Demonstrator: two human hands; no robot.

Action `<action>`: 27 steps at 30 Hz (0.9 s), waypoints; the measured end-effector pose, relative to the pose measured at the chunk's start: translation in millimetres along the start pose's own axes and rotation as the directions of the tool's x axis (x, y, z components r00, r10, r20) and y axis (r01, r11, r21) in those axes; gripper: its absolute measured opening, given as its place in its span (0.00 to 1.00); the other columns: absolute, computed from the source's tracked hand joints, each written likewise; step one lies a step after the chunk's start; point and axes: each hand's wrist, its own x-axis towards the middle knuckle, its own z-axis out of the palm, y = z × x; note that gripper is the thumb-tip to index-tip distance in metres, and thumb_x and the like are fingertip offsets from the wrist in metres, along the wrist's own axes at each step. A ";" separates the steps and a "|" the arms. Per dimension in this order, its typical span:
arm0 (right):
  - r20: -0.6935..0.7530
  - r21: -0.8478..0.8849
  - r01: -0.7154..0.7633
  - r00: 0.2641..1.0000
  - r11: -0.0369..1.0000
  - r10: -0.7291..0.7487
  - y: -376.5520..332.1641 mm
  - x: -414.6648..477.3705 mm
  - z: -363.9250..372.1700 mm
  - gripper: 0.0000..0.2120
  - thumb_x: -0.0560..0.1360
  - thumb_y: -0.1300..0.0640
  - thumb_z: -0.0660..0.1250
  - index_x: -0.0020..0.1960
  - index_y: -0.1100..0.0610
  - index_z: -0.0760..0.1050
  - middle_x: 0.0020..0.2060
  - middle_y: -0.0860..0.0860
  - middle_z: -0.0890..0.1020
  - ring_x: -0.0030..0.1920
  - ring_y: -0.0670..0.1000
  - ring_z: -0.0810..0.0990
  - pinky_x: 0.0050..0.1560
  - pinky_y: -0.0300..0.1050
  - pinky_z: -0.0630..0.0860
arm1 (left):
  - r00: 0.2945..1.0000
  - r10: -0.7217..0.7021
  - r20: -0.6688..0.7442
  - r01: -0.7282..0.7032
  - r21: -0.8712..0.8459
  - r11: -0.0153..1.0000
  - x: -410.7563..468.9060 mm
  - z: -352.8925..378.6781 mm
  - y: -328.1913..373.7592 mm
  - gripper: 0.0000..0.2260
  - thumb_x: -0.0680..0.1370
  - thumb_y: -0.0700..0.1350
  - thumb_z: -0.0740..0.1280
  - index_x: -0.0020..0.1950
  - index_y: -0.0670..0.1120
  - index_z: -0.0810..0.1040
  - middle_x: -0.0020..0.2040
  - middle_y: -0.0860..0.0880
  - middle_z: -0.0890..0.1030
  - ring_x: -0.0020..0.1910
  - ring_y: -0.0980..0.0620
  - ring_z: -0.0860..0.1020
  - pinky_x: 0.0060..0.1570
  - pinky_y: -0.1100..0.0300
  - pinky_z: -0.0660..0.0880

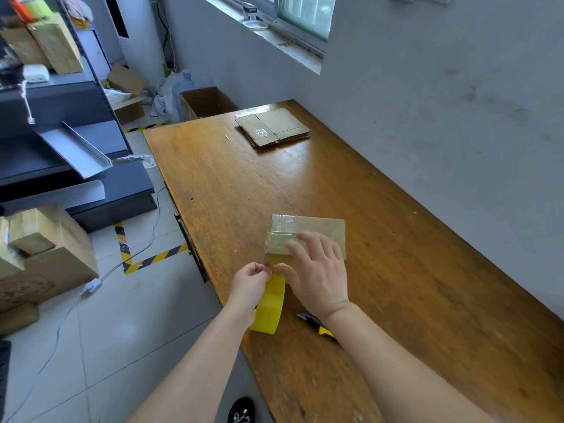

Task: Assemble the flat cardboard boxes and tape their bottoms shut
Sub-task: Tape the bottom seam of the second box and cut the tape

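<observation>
Hands side by side | left hand seemingly pinches yellow tape | right hand flat atop box

daylight from window | table glare | edges warped, blurred

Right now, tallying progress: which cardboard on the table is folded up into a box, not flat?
The box under the right hand, near the front edge: it has height and tape across it. The stack at the far end lies flat.
</observation>
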 end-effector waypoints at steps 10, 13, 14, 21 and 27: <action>0.189 -0.056 -0.042 0.981 0.998 0.052 -4.0 19.4 32.5 0.24 0.64 0.48 0.78 0.56 0.53 0.77 0.61 0.55 0.78 0.64 0.60 0.74 0.62 0.58 0.70 | 0.999 0.042 -0.011 -0.041 0.085 0.996 11.0 -1.5 0.6 0.07 0.80 0.47 0.66 0.43 0.48 0.78 0.41 0.45 0.80 0.42 0.46 0.75 0.40 0.52 0.73; 0.188 -0.056 -0.027 0.982 0.998 0.037 -3.3 23.0 33.6 0.23 0.62 0.49 0.78 0.54 0.54 0.77 0.59 0.55 0.79 0.62 0.60 0.75 0.60 0.58 0.71 | 1.000 -0.002 0.020 -0.001 0.128 0.992 12.0 -2.2 4.6 0.06 0.80 0.45 0.66 0.43 0.48 0.79 0.44 0.45 0.81 0.44 0.46 0.76 0.42 0.53 0.74; 0.188 -0.057 -0.031 0.981 0.998 0.042 -3.8 25.1 33.6 0.22 0.62 0.49 0.78 0.53 0.54 0.77 0.58 0.55 0.79 0.62 0.60 0.75 0.59 0.58 0.71 | 0.999 -0.022 0.047 0.014 0.159 0.987 10.1 -1.4 4.0 0.07 0.79 0.42 0.66 0.42 0.48 0.79 0.45 0.45 0.81 0.46 0.46 0.77 0.44 0.53 0.74; 0.186 -0.004 -0.101 0.978 0.995 0.100 -4.9 32.4 30.0 0.21 0.61 0.51 0.78 0.52 0.53 0.78 0.56 0.53 0.80 0.60 0.60 0.77 0.58 0.58 0.72 | 0.995 -0.013 0.096 -0.004 0.176 0.984 -5.7 0.8 -1.5 0.09 0.79 0.54 0.66 0.53 0.50 0.81 0.52 0.48 0.82 0.55 0.46 0.79 0.60 0.47 0.76; 0.213 0.048 -0.147 0.968 0.988 0.134 -4.6 29.7 23.7 0.23 0.62 0.51 0.79 0.54 0.52 0.78 0.58 0.54 0.80 0.61 0.60 0.77 0.60 0.58 0.71 | 0.995 0.073 0.067 -0.088 0.262 0.961 -5.7 -4.6 6.5 0.14 0.78 0.52 0.67 0.37 0.49 0.68 0.39 0.46 0.75 0.40 0.48 0.73 0.41 0.53 0.69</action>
